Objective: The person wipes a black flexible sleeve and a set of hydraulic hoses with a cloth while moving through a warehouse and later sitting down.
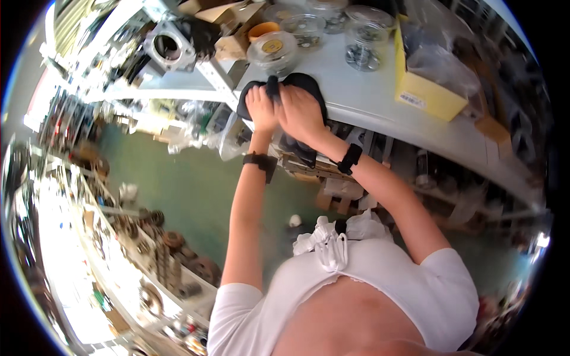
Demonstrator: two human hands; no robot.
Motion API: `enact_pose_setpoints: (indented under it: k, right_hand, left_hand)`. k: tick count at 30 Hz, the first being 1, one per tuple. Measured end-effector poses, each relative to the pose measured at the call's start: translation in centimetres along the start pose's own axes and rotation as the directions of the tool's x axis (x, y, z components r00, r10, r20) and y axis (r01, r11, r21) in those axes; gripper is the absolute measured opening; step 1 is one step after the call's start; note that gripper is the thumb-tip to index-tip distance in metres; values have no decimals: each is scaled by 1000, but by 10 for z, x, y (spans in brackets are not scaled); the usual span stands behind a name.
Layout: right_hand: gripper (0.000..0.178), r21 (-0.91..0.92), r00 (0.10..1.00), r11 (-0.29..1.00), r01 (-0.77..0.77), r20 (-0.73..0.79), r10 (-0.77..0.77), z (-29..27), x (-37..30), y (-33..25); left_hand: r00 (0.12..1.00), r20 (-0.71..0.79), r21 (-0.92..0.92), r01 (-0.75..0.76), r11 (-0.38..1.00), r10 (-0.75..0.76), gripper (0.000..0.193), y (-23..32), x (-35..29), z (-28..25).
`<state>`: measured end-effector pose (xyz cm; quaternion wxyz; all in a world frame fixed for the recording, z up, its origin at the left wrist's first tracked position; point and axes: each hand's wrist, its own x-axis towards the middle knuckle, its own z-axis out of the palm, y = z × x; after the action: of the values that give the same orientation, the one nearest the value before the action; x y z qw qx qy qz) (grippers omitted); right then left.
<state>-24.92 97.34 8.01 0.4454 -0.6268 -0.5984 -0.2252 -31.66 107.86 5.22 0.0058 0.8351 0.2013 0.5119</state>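
Observation:
Both of my arms reach up to the edge of a grey metal shelf. There my left hand [261, 109] and my right hand [300, 114] lie side by side on a soft black thing with two rounded lobes and a strap [314, 89]. The fingers of both hands press on it and curl partly over it, close to the dark strap in the middle. Some dark material hangs below the hands, under the shelf edge. What exactly the black thing is, I cannot make out. A black band sits on each wrist.
On the shelf [368, 98] stand see-through plastic jars [363, 52] of small parts, a round lidded tub [272, 50] and a yellow box [427, 89] with plastic bags. A metal flange part [169, 47] lies at the left. Shelves with metal parts [172, 240] line the green floor [178, 184].

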Motion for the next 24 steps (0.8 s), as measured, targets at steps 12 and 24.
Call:
enact_pose_setpoints:
  k: [12, 24]
  right_hand:
    - [36, -105, 970, 967, -232, 55, 238, -26, -8, -16]
    - [50, -359, 866, 811, -461, 19, 501, -50, 3, 49]
  left_hand:
    - [987, 116, -123, -101, 987, 115, 28, -5, 7, -7]
    - [895, 267, -230, -301, 926, 357, 27, 62, 36, 10]
